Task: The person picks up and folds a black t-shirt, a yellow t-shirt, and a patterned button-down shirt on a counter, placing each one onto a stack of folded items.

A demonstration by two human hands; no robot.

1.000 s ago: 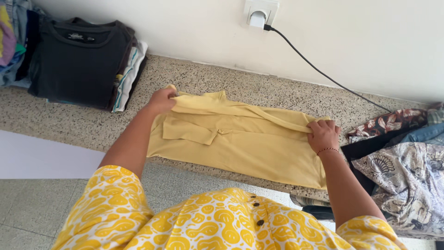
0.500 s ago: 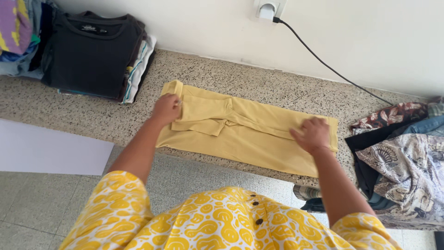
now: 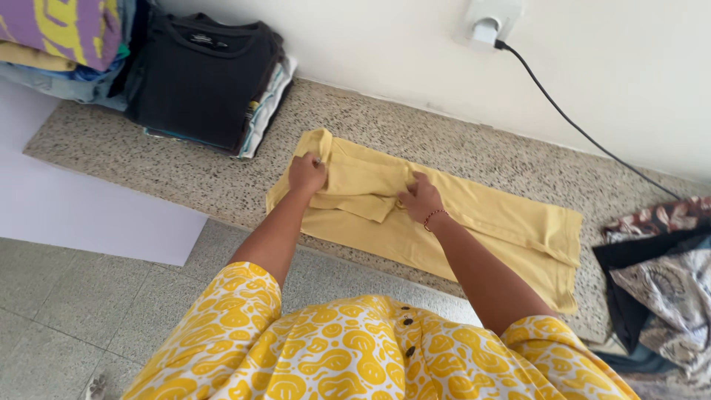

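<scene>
Head view: a yellow shirt (image 3: pixel 474 222) lies folded lengthwise on the speckled bench (image 3: pixel 185 170). The left hand (image 3: pixel 306 174) pinches its collar end, knuckles up. The right hand (image 3: pixel 421 198), arm outstretched, presses curled fingers on the shirt's folded sleeve beside it.

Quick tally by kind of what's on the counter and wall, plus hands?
Yellow shirt being folded: 1
Folded clothes stacks, one dark-topped, one purple-topped: 2
Unfolded patterned clothes heap: 1
Wall plug with black cable: 1
Hands on the shirt, left hand and right hand: 2
Total: 7
</scene>
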